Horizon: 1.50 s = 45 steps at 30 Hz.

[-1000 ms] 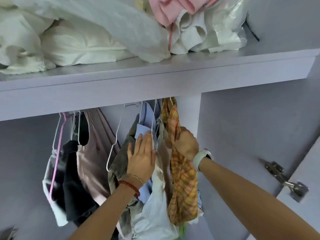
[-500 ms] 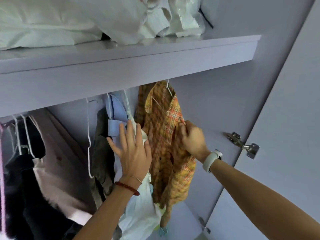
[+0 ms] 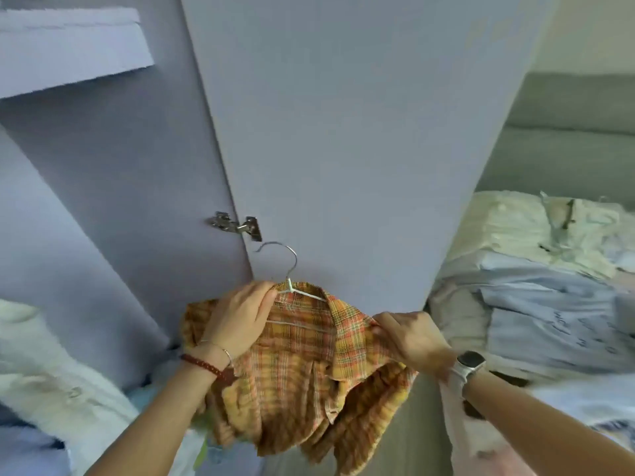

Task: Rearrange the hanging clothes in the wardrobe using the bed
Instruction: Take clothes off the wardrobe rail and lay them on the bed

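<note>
An orange-and-yellow plaid shirt (image 3: 302, 376) on a white wire hanger (image 3: 290, 280) is off the rail and held low in front of the open wardrobe door (image 3: 343, 132). My left hand (image 3: 237, 319) grips the shirt's collar and left shoulder beside the hanger's neck. At the shirt's right shoulder, my right hand (image 3: 410, 338), with a watch on the wrist, pinches the cloth. The hanger's hook stands free above the collar. The bed (image 3: 536, 297) lies to the right, piled with light blue and cream clothes.
A metal hinge (image 3: 237, 225) joins the door to the wardrobe side. The shelf edge (image 3: 72, 56) is at top left. A white garment (image 3: 44, 369) hangs at the lower left. A grey headboard (image 3: 567, 132) rises behind the bed.
The plaid shirt has come off the rail and down out of the wardrobe. My left hand left the blue garment and now holds the shirt. The view swung right toward the bed.
</note>
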### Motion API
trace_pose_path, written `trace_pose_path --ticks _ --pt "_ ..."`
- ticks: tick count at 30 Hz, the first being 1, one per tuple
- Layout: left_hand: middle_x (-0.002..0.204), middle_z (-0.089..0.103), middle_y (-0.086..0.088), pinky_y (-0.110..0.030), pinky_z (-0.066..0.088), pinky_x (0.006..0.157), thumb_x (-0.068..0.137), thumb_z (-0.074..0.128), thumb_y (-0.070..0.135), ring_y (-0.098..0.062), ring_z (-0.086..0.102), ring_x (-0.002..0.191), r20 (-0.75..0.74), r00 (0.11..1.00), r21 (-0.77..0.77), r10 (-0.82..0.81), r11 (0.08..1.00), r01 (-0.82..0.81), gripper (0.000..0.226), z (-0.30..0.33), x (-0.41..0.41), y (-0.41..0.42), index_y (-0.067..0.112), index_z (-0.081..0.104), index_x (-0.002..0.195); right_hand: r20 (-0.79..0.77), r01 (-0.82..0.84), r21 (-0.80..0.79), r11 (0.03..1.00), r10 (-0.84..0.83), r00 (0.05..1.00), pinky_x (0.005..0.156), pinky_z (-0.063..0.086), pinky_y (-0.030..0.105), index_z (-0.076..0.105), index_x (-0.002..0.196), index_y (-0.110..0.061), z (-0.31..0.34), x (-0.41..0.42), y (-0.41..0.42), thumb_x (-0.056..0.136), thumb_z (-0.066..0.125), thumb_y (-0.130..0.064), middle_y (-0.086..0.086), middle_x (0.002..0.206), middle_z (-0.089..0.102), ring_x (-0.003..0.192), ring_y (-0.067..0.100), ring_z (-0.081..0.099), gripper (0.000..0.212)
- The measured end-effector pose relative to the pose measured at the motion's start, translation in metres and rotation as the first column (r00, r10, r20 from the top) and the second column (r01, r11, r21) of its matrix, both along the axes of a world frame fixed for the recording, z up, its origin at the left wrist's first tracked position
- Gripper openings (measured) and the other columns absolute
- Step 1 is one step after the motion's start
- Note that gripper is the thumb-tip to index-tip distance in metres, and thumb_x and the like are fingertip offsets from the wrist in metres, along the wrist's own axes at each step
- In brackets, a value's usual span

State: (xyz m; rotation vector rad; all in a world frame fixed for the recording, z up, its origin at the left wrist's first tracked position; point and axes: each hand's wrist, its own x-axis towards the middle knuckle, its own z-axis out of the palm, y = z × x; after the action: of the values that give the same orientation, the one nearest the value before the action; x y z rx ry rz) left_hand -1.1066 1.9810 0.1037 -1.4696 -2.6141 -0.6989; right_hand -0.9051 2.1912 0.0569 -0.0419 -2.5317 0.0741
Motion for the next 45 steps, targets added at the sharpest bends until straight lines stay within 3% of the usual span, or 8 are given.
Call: trace_pose_path --ticks 3,8,16,20,23,27,37,45 --pt "0.080 0.055 0.006 -0.029 0.039 0.059 0.090 0.018 0.064 -0.017 0.056 0.071 0.101 0.970 -0.013 -0.219 0.975 0.222 0.063 -0.011 0.057 0.059 0.014 0.055 0.102 0.023 0.230 -0.031 0.973 -0.229 0.973 0.038 0.041 0.025 0.045 0.084 -0.017 -0.006 0.086 0.036 0.100 0.019 -0.038 -0.001 0.064 0.056 0.050 0.018 0.053 0.037" --pt "0.067 0.046 0.012 -0.021 0.035 0.056 0.093 0.038 0.036 -0.004 0.046 0.058 0.296 0.822 0.139 -0.487 0.873 0.467 0.031 -0.031 0.176 0.140 0.011 0.055 0.099 -0.001 0.595 -0.092 0.798 -0.598 0.802 0.067 0.033 0.030 0.047 0.088 -0.017 -0.009 0.212 0.073 0.093 0.035 -0.030 0.006 0.077 0.058 0.074 0.018 0.043 0.019" --pt "0.052 0.054 0.001 -0.020 0.021 0.034 0.089 0.043 0.049 -0.017 0.052 0.041 -0.113 0.772 0.208 -0.626 0.745 0.634 0.042 0.006 0.295 0.259 0.011 0.059 0.080 0.049 0.804 -0.249 0.541 -0.822 0.568 0.051 0.049 0.028 0.057 0.096 -0.012 0.007 0.355 0.081 0.085 0.041 -0.028 0.005 0.075 0.064 0.059 0.021 0.061 0.025" --pt "0.069 0.062 -0.007 -0.029 0.036 0.054 0.090 0.057 0.028 -0.027 0.059 0.062 -0.252 0.694 0.218 -0.675 0.659 0.720 0.024 0.022 0.331 0.333 0.008 0.058 0.078 0.104 0.806 -0.333 0.489 -0.831 0.547 0.035 0.033 0.007 0.062 0.096 -0.010 0.018 0.376 0.090 0.089 0.035 -0.037 -0.007 0.054 0.058 0.034 -0.001 0.041 0.038" --pt "0.092 0.063 -0.008 -0.036 0.031 0.075 0.095 0.046 0.034 -0.029 0.056 0.090 -0.211 0.746 0.173 -0.632 0.727 0.665 0.029 0.025 0.345 0.378 0.008 0.058 0.094 0.067 0.810 -0.393 0.436 -0.865 0.498 0.036 0.029 0.006 0.066 0.088 -0.008 0.016 0.372 0.109 0.091 0.036 -0.038 -0.010 0.053 0.056 0.034 0.000 0.040 0.042" --pt "0.089 0.061 -0.007 -0.039 0.033 0.079 0.092 0.050 0.035 -0.029 0.055 0.087 -0.219 0.780 0.250 -0.586 0.739 0.625 0.027 0.024 0.337 0.429 0.010 0.060 0.092 0.087 0.827 -0.456 0.328 -0.909 0.408 0.041 0.031 0.008 0.063 0.083 -0.007 0.023 0.352 0.147 0.093 0.052 -0.022 -0.005 0.059 0.061 0.039 0.000 0.042 0.021" --pt "0.094 0.063 -0.009 -0.047 0.039 0.089 0.085 0.050 0.044 -0.033 0.052 0.095 -0.050 0.915 0.570 -0.399 0.741 0.354 0.037 0.032 0.231 0.543 0.012 0.067 0.090 0.055 0.709 -0.597 0.376 -0.862 0.504 0.053 0.048 0.039 0.065 0.085 -0.008 0.051 0.234 0.279 0.092 0.052 -0.026 0.005 0.066 0.067 0.054 0.019 0.058 0.024" --pt "0.124 0.055 -0.016 -0.037 0.031 0.104 0.089 0.048 0.035 -0.030 0.045 0.121 0.069 0.854 0.607 -0.516 0.701 0.375 0.041 0.033 0.242 0.640 0.006 0.062 0.115 0.024 0.599 -0.734 0.319 -0.870 0.493 0.043 0.032 0.019 0.063 0.081 -0.006 0.048 0.230 0.367 0.092 0.053 -0.024 -0.012 0.051 0.048 0.040 0.007 0.043 0.024"
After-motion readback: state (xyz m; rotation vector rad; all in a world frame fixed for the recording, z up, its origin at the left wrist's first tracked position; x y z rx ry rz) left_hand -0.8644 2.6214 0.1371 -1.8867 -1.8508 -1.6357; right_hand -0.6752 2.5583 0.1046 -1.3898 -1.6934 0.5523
